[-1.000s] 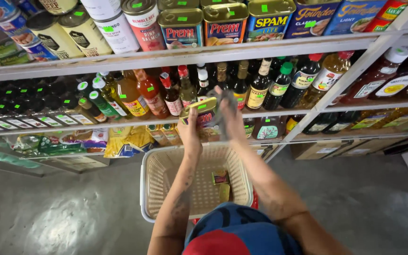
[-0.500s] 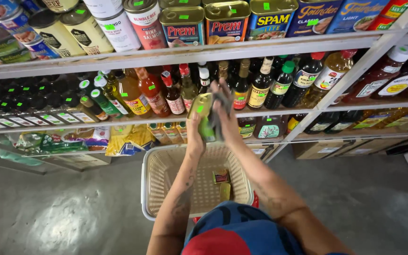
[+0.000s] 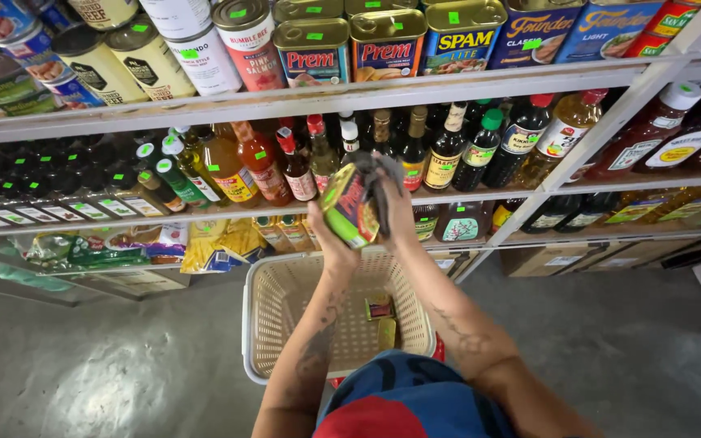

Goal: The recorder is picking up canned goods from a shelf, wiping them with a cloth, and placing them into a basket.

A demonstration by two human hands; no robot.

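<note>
Tight quarters up top: your can [image 3: 349, 204] sat just under the shelf edge [image 3: 302, 101], bottles [image 3: 294, 166] crowding at eleven o'clock, open basket [image 3: 265, 324] below at six. Your left hand [image 3: 328, 235] gripped the can from beneath; your right hand [image 3: 391, 207] pressed a grey cloth [image 3: 379, 174] against it, forearms raised.

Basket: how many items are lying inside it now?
2. Both lie on the basket floor near its right side: a small packet, and a second packet just below it. The arms and head may hide more.
</note>
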